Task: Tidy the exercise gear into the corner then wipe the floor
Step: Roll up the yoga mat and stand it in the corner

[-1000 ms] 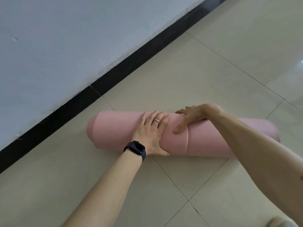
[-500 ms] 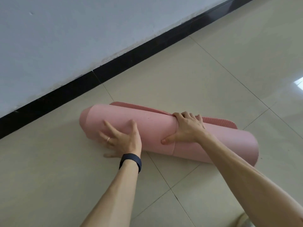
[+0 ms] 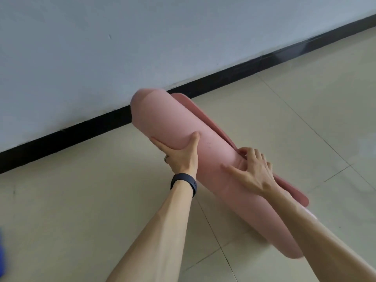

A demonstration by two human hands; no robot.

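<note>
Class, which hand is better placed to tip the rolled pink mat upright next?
Left, probably: the left hand cups the raised end of the rolled pink foam mat; the right hand merely holds its top, mid-roll.

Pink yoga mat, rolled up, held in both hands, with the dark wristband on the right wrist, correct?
No. The head view shows the dark wristband on the left wrist. The left hand and right hand do both hold the rolled pink yoga mat.

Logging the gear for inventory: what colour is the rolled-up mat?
Plain pink, no visible pattern; the rolled mat shows in the head view, the only one.
</note>
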